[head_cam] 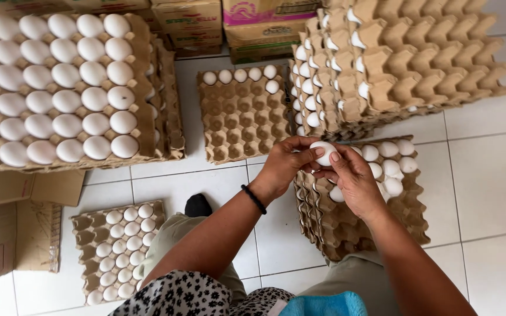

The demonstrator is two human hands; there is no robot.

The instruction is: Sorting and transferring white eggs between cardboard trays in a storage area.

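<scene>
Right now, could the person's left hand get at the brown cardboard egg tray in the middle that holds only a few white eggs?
Probably yes. The left hand hovers just beside the brown cardboard egg tray, with nothing between them. But both the left and right hand grip one white egg, so its fingers are busy.

A full tray of white eggs [65,88] sits at ten o'clock, with cardboard boxes [224,23] at twelve. A tall stack of empty egg trays [405,58] rises at one o'clock; a partly filled tray [118,251] lies at seven.
</scene>
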